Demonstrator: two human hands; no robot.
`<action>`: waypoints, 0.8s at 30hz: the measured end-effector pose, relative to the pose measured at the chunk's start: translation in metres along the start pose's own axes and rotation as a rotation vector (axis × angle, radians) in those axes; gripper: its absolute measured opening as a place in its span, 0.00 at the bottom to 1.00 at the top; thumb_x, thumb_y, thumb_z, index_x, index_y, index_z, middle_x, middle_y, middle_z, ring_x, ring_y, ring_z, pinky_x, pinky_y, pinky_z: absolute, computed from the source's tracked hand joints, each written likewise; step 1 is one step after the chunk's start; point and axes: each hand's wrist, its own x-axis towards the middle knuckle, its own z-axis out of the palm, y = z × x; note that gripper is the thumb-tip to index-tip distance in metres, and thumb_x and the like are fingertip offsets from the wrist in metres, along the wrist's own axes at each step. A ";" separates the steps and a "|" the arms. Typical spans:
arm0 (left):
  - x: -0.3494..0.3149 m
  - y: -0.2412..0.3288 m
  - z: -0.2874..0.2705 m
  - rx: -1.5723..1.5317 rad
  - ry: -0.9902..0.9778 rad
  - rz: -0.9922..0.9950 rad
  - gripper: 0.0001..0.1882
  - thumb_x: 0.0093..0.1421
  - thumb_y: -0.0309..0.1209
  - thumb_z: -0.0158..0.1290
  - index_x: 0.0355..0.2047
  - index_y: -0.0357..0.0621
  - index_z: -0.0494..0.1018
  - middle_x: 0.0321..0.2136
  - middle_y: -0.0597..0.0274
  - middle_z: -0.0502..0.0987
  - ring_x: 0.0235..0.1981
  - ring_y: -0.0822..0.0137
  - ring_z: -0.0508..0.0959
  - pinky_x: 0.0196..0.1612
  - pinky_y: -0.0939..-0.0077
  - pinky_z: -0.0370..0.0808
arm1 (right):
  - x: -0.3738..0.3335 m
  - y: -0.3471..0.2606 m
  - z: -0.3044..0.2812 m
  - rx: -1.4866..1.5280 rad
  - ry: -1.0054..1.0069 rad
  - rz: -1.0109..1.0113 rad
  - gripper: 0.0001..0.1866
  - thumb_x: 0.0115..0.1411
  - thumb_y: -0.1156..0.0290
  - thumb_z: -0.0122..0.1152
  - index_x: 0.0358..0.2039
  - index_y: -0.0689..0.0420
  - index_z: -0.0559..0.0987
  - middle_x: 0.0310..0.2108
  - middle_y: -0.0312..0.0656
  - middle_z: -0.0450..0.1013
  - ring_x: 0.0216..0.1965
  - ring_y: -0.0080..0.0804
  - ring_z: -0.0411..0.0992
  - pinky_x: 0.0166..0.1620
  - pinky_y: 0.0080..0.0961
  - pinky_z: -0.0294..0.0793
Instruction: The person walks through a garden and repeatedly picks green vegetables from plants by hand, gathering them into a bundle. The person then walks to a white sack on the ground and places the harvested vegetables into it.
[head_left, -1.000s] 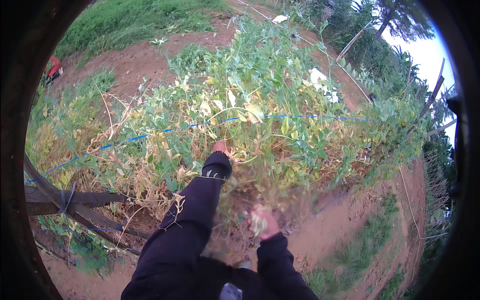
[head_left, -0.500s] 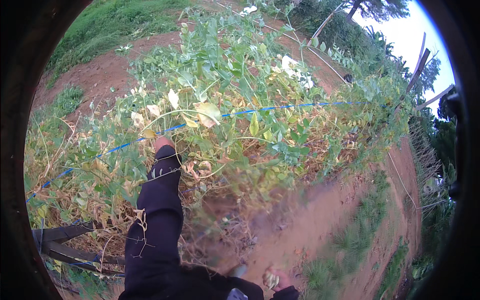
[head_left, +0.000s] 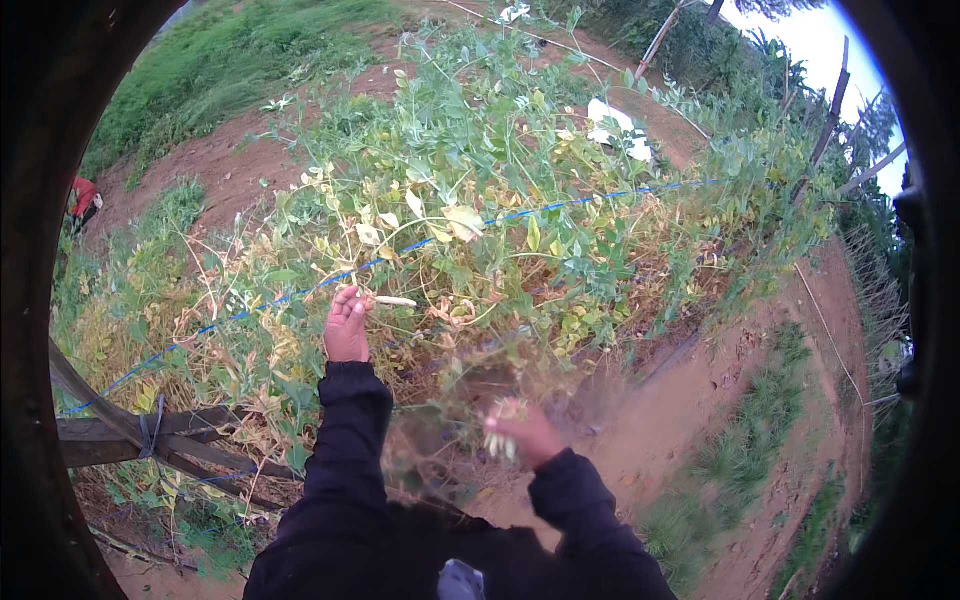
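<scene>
At nine o'clock, the left hand (head_left: pixel 347 328) pinches a pod (head_left: pixel 397 301), the string (head_left: pixel 560 207) at its twelve; at five, the right hand (head_left: pixel 530 434), blurred, seems curled around pods (head_left: pixel 500 444).

Bare reddish-brown earth ground (head_left: pixel 690 450) carries everything here, sloping down the right side; a ragged strip of green grass (head_left: pixel 745 440) grows along it there; a dense row of tangled, leafy climbing plants, green above and yellowed below (head_left: pixel 480 205), stands on the middle of it; beyond the row the soil shows again, with a broad patch of bright green grass (head_left: pixel 250 75) covering it at upper left; crumpled white sheet-like pieces (head_left: pixel 612 125) sit past the foliage, though their footing is hidden.
</scene>
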 end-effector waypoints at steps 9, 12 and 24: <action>-0.070 0.049 0.035 0.294 -0.302 -0.183 0.11 0.52 0.20 0.50 0.38 0.35 0.69 0.33 0.61 0.73 0.34 0.74 0.73 0.40 0.81 0.70 | 0.045 -0.031 0.088 -0.585 0.172 -0.418 0.18 0.47 0.64 0.61 0.38 0.59 0.76 0.26 0.38 0.73 0.26 0.20 0.68 0.31 0.21 0.67; -0.082 0.053 0.034 0.382 -0.346 -0.248 0.11 0.52 0.20 0.50 0.38 0.36 0.69 0.33 0.62 0.73 0.34 0.75 0.73 0.40 0.82 0.69 | 0.049 -0.016 0.094 -0.664 0.181 -0.336 0.20 0.47 0.60 0.61 0.38 0.60 0.76 0.23 0.39 0.73 0.24 0.22 0.68 0.30 0.23 0.67; -0.072 0.031 -0.022 0.782 -0.363 0.090 0.11 0.52 0.18 0.46 0.37 0.37 0.72 0.34 0.61 0.73 0.41 0.71 0.70 0.46 0.78 0.65 | -0.055 0.008 0.075 -0.049 -0.351 -0.167 0.12 0.50 0.68 0.60 0.32 0.62 0.74 0.27 0.38 0.73 0.29 0.21 0.70 0.33 0.17 0.69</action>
